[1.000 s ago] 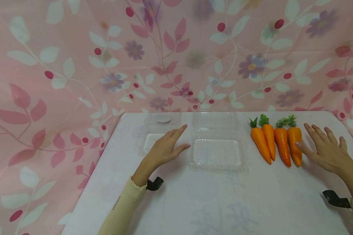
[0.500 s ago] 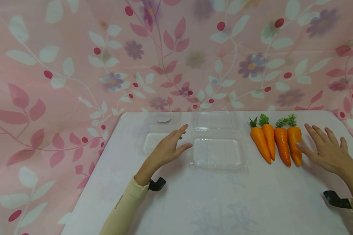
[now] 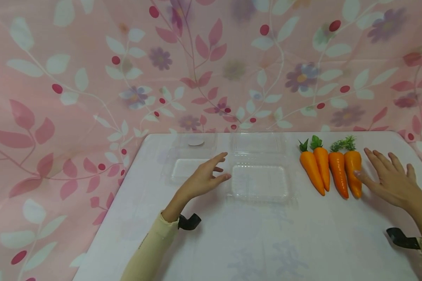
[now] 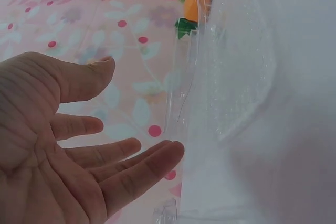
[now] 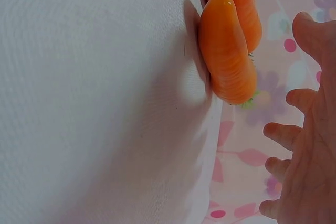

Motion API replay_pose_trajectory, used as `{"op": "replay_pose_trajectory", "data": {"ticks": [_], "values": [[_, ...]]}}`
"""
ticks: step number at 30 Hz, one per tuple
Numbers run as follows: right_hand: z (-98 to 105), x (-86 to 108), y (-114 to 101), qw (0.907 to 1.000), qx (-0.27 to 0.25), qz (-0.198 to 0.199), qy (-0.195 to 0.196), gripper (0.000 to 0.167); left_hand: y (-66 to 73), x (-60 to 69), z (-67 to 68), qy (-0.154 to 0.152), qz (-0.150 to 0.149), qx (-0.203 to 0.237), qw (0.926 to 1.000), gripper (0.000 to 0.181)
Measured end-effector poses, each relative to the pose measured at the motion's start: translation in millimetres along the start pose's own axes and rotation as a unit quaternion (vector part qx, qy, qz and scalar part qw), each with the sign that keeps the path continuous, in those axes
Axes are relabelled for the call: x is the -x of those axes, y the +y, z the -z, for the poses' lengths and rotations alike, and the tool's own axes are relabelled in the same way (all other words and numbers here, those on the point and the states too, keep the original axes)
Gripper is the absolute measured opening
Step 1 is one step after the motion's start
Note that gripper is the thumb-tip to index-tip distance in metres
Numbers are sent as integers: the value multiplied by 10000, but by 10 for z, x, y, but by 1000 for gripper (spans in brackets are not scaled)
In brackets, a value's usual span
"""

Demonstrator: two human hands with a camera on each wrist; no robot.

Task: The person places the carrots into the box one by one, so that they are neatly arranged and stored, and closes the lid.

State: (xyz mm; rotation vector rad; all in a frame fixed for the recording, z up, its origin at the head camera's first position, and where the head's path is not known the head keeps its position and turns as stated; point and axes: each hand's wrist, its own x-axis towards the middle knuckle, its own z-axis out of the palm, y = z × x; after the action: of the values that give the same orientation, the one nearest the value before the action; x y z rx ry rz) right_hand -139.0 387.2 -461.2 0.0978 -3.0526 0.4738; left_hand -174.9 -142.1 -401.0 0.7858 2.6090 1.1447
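Several orange carrots with green tops lie side by side at the right of the table, the rightmost carrot (image 3: pixel 353 175) beside my right hand (image 3: pixel 395 181). That hand is held with fingers spread and nothing in it; its thumb tip overlaps the carrot's edge in the head view, and a gap shows in the right wrist view. My left hand (image 3: pixel 204 178), empty with relaxed fingers, hovers between two clear plastic boxes with raised lids. The middle box (image 3: pixel 260 182) is just right of its fingertips; the left box (image 3: pixel 184 168) is partly hidden behind it.
A white cloth covers the table (image 3: pixel 267 242). Behind it hangs a pink floral curtain (image 3: pixel 211 58). A white oval label (image 3: pixel 196 143) shows at the left box's lid. Black wrist mounts stick out beside both sleeves.
My left hand has shifted slightly to the right, and its fingers have bent a little more. The right hand, carrots and boxes have stayed in place.
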Motion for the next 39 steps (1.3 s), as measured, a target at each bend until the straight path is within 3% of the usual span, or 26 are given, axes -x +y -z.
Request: {"op": "replay_pose_trajectory", "data": {"ticks": [5, 14, 21, 28, 39], "values": [[3, -4, 7, 10000, -1, -10, -16, 89, 15, -7, -35, -109, 275, 205, 9994, 73], [1, 3, 13, 10000, 3, -45, -45, 90, 26, -4, -116, -92, 468, 308, 9984, 59], [27, 18, -10, 10000, 10, -53, -50, 89, 22, -25, -189, -42, 822, 750, 9938, 54], [30, 25, -26, 10000, -30, -46, -79, 89, -19, -48, -280, -51, 899, 1123, 9896, 55], [40, 7, -52, 9999, -77, 83, -52, 87, -73, -63, -348, -103, 1041, 1156, 9878, 56]]}}
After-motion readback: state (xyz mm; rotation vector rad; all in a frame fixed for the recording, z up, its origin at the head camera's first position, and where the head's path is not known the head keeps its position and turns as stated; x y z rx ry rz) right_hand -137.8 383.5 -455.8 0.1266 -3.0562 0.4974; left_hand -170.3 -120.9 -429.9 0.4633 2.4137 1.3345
